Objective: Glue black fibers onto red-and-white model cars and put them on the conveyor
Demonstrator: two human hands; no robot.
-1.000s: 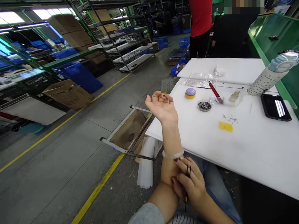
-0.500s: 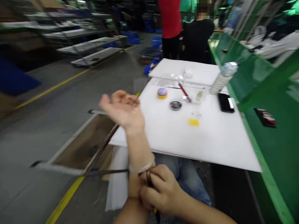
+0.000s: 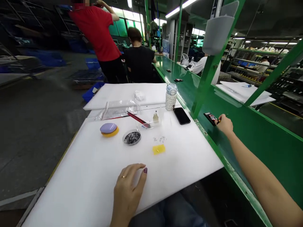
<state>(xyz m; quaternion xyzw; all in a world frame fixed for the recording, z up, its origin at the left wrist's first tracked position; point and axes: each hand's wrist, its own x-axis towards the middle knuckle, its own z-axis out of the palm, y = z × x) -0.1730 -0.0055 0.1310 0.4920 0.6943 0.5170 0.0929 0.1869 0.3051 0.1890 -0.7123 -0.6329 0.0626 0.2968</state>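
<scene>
My left hand [image 3: 127, 189] rests on the white foam-covered table, fingers curved and thumb apart, with nothing in it. Ahead of it lie a small yellow piece [image 3: 158, 149] and several tiny dark bits [image 3: 160, 138]. Out to the right, my right hand [image 3: 224, 125] reaches over the green conveyor, its fingers closed at the near end of a flat black pack [image 3: 210, 119] with a red and white print. A thin tool with an orange part [image 3: 219, 120] shows at those fingers; its kind is hard to make out.
On the table [image 3: 90, 176] are a round dish of black bits [image 3: 132, 137], a purple and orange oval case [image 3: 109, 129], red tweezers-like tools [image 3: 138, 119], a small bottle [image 3: 155, 117], a phone [image 3: 181, 115] and a cup [image 3: 170, 97]. A green post [image 3: 201, 91] rises beside the conveyor [image 3: 260, 135].
My view has swung right. My left hand has turned over and come down onto the table. My right hand has left my left forearm and moved out to the pack on the conveyor.
</scene>
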